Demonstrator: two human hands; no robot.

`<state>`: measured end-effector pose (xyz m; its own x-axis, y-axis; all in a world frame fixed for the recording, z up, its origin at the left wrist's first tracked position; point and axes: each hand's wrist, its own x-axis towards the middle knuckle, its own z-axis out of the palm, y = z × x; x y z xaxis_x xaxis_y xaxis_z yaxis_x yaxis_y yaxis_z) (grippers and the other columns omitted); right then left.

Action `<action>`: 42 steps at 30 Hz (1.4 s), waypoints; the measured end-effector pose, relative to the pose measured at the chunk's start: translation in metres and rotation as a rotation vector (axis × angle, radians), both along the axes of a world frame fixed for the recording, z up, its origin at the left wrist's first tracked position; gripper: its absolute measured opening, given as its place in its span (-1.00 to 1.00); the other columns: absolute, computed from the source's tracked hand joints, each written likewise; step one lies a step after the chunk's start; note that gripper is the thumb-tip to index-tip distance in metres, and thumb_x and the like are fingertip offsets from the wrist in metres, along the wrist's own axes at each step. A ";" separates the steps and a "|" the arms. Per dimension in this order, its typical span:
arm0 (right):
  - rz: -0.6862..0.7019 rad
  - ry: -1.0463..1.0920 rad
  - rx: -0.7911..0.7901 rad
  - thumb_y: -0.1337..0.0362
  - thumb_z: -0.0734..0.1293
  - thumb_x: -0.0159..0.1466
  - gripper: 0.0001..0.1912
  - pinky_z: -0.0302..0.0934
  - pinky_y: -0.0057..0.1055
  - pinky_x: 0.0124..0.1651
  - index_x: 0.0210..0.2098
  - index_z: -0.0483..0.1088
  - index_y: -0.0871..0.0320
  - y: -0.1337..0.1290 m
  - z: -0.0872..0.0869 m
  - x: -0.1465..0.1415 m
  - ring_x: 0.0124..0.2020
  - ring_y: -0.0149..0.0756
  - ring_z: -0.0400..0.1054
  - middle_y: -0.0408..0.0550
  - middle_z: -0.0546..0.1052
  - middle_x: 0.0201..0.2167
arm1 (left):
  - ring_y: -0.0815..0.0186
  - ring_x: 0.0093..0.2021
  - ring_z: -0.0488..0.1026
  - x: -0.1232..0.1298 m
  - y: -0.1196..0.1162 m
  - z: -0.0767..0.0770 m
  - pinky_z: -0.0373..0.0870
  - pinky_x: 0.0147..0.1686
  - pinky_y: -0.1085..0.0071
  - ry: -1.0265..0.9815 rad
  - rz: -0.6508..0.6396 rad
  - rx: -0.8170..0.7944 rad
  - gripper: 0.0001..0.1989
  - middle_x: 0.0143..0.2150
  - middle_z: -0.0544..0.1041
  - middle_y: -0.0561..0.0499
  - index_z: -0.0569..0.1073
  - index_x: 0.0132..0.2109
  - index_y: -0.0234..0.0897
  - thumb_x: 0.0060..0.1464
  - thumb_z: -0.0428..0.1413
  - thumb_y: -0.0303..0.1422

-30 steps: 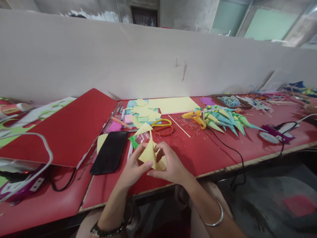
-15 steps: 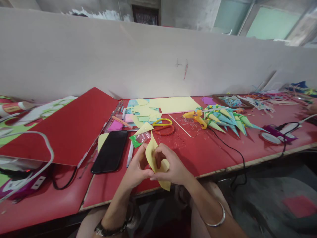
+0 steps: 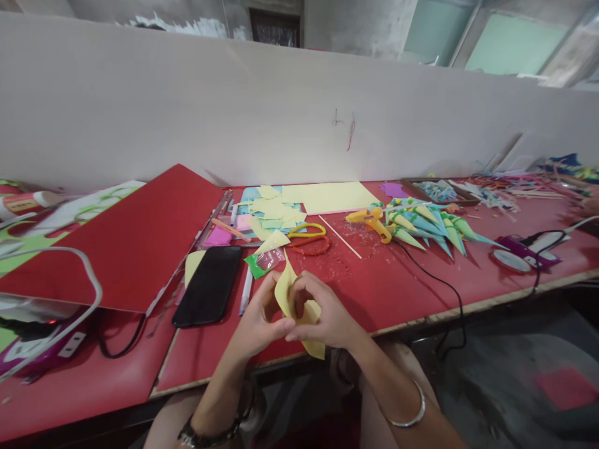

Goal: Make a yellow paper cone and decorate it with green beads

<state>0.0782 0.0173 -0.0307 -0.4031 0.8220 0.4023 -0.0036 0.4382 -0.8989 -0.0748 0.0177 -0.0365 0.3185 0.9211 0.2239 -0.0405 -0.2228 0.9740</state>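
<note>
Between both hands, over the table's front edge, a yellow paper sheet (image 3: 285, 290) is curled, with a pointed top and a loose lower corner hanging down. My left hand (image 3: 262, 315) grips its left side between thumb and fingers. My right hand (image 3: 322, 312) pinches it from the right, the fingers bent inside the curl. The two thumb tips nearly meet in front of the paper. Just beyond lie a green and clear plastic packet (image 3: 264, 262), a small yellow paper piece (image 3: 274, 242) and scissors (image 3: 311, 244) with yellow and red handles.
A black phone (image 3: 208, 287) and a white pen (image 3: 246, 290) lie left of the hands. Further back are yellow paper scraps (image 3: 276, 209) and a thin stick (image 3: 340, 237). A yellow glue gun (image 3: 372, 221) sits beside paper cones (image 3: 430, 224), its black cord trailing over the front edge.
The hanging lower corner of the yellow paper has shifted slightly to the right. Both hands keep almost the same place, with the left thumb moved a little to the right.
</note>
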 end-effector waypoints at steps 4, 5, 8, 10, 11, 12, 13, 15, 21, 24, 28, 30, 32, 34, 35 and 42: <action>0.010 0.013 -0.009 0.05 0.46 -0.10 -0.57 0.11 -0.48 -0.39 -0.43 0.23 0.13 0.000 -0.001 0.000 -0.44 -0.44 0.15 -0.21 0.22 -0.43 | 0.35 -0.41 0.32 0.001 -0.001 0.002 0.35 -0.41 0.51 -0.056 -0.049 0.001 -0.50 -0.41 0.33 0.06 0.28 -0.25 -0.22 -0.24 0.22 0.00; 0.011 0.019 -0.007 0.04 0.46 -0.10 -0.57 0.11 -0.48 -0.39 -0.43 0.23 0.13 0.000 -0.001 0.000 -0.44 -0.44 0.15 -0.21 0.22 -0.43 | 0.36 -0.41 0.32 0.001 -0.001 0.002 0.34 -0.42 0.52 -0.066 -0.058 0.002 -0.52 -0.41 0.33 0.06 0.28 -0.25 -0.22 -0.23 0.22 -0.02; 0.011 0.031 -0.006 0.05 0.47 -0.11 -0.57 0.10 -0.49 -0.40 -0.44 0.23 0.14 0.000 -0.001 0.000 -0.45 -0.44 0.14 -0.22 0.22 -0.44 | 0.36 -0.40 0.32 0.001 -0.002 0.000 0.34 -0.40 0.53 -0.098 -0.084 0.004 -0.54 -0.39 0.33 0.06 0.28 -0.24 -0.22 -0.21 0.23 -0.07; 0.011 0.031 -0.013 0.05 0.47 -0.13 -0.56 0.09 -0.49 -0.41 -0.45 0.23 0.14 0.000 -0.001 0.000 -0.46 -0.44 0.13 -0.22 0.22 -0.45 | 0.37 -0.38 0.32 0.000 -0.002 -0.001 0.34 -0.38 0.53 -0.123 -0.105 0.005 -0.55 -0.37 0.33 0.06 0.28 -0.22 -0.22 -0.20 0.24 -0.10; 0.008 0.029 -0.013 0.04 0.48 -0.13 -0.56 0.08 -0.49 -0.41 -0.46 0.23 0.14 0.000 0.000 0.000 -0.46 -0.44 0.13 -0.23 0.22 -0.46 | 0.37 -0.38 0.32 0.000 -0.001 -0.001 0.33 -0.37 0.53 -0.133 -0.115 0.005 -0.55 -0.36 0.34 0.06 0.28 -0.21 -0.22 -0.20 0.24 -0.12; 0.003 0.027 -0.014 0.04 0.48 -0.14 -0.56 0.08 -0.49 -0.41 -0.47 0.23 0.14 0.000 0.000 -0.001 -0.46 -0.44 0.13 -0.23 0.22 -0.46 | 0.36 -0.37 0.32 0.000 -0.001 -0.001 0.33 -0.36 0.53 -0.141 -0.124 0.004 -0.55 -0.35 0.34 0.06 0.28 -0.20 -0.22 -0.20 0.24 -0.13; -0.004 0.024 -0.011 0.03 0.48 -0.14 -0.56 0.07 -0.49 -0.41 -0.47 0.23 0.14 0.000 0.001 -0.001 -0.46 -0.44 0.12 -0.23 0.22 -0.47 | 0.36 -0.36 0.32 0.000 -0.001 -0.001 0.33 -0.36 0.53 -0.143 -0.132 0.003 -0.55 -0.35 0.34 0.06 0.27 -0.20 -0.22 -0.19 0.24 -0.13; -0.014 0.025 -0.006 0.02 0.47 -0.13 -0.56 0.07 -0.48 -0.41 -0.48 0.22 0.14 0.000 0.001 -0.001 -0.47 -0.43 0.12 -0.23 0.22 -0.48 | 0.37 -0.36 0.32 0.001 -0.002 0.001 0.33 -0.36 0.53 -0.142 -0.137 0.007 -0.55 -0.35 0.33 0.06 0.27 -0.19 -0.21 -0.19 0.25 -0.14; -0.026 0.049 0.019 0.08 0.39 -0.01 -0.67 0.08 -0.48 -0.40 -0.49 0.22 0.14 0.000 0.000 -0.001 -0.46 -0.42 0.14 -0.21 0.22 -0.48 | 0.39 -0.40 0.28 0.003 -0.004 0.008 0.28 -0.40 0.56 -0.134 -0.114 0.019 -0.57 -0.38 0.30 0.09 0.28 -0.20 -0.19 -0.17 0.22 -0.12; -0.041 0.028 0.070 0.20 0.32 0.04 -0.81 0.12 -0.47 -0.37 -0.45 0.22 0.14 -0.002 0.001 -0.001 -0.44 -0.41 0.17 -0.19 0.24 -0.46 | 0.37 -0.42 0.28 0.001 -0.004 0.006 0.26 -0.41 0.54 -0.134 -0.084 -0.003 -0.52 -0.38 0.32 0.09 0.28 -0.17 -0.19 -0.19 0.22 -0.06; -0.158 -0.046 0.149 0.32 0.24 0.02 -0.83 0.16 -0.42 -0.28 -0.35 0.24 0.15 -0.005 -0.002 -0.003 -0.36 -0.35 0.22 -0.14 0.29 -0.40 | 0.36 -0.41 0.26 -0.002 -0.002 -0.004 0.25 -0.43 0.51 -0.167 -0.019 -0.053 -0.50 -0.35 0.33 0.06 0.31 -0.15 -0.21 -0.19 0.19 -0.03; -0.241 -0.095 0.166 0.31 0.25 0.03 -0.79 0.17 -0.41 -0.27 -0.30 0.24 0.15 -0.005 -0.005 -0.005 -0.36 -0.33 0.24 -0.12 0.31 -0.38 | 0.38 -0.45 0.25 -0.001 -0.001 -0.007 0.24 -0.47 0.52 -0.175 -0.002 -0.092 -0.52 -0.38 0.33 0.07 0.32 -0.15 -0.21 -0.19 0.20 -0.07; -0.293 -0.125 0.164 0.29 0.23 0.09 -0.86 0.17 -0.42 -0.29 -0.32 0.25 0.15 -0.005 -0.007 -0.006 -0.38 -0.34 0.26 -0.12 0.32 -0.41 | 0.41 -0.50 0.23 0.001 -0.001 -0.009 0.23 -0.51 0.54 -0.160 0.034 -0.129 -0.56 -0.45 0.32 0.09 0.35 -0.17 -0.23 -0.19 0.20 -0.11; -0.325 -0.122 0.159 0.29 0.17 0.19 -0.92 0.18 -0.43 -0.30 -0.38 0.25 0.15 -0.004 -0.005 -0.005 -0.40 -0.34 0.27 -0.12 0.32 -0.45 | 0.42 -0.52 0.24 0.004 -0.001 -0.007 0.24 -0.53 0.54 -0.135 0.124 -0.156 -0.62 -0.49 0.34 0.10 0.39 -0.23 -0.26 -0.19 0.21 -0.14; -0.334 -0.108 0.157 0.29 0.14 0.22 -0.87 0.18 -0.43 -0.29 -0.40 0.26 0.16 -0.004 -0.004 -0.004 -0.39 -0.34 0.28 -0.11 0.33 -0.46 | 0.41 -0.53 0.26 0.005 0.000 -0.005 0.25 -0.54 0.54 -0.125 0.185 -0.172 -0.64 -0.50 0.35 0.10 0.41 -0.27 -0.28 -0.20 0.21 -0.15; -0.248 0.350 -0.256 0.14 0.21 0.22 -0.72 0.28 -0.38 -0.27 -0.14 0.34 0.14 0.000 0.001 0.011 -0.26 -0.23 0.40 -0.03 0.49 -0.27 | 0.26 -0.32 0.45 -0.006 0.012 0.010 0.41 -0.37 0.39 0.091 0.519 -0.092 -0.70 -0.28 0.47 0.00 0.34 -0.22 -0.23 -0.10 0.12 -0.18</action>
<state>0.0893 0.0175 -0.0301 -0.0594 0.9661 0.2512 -0.2480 0.2295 -0.9412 -0.0804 0.0302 -0.0267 -0.1700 0.9772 0.1274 0.1382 -0.1043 0.9849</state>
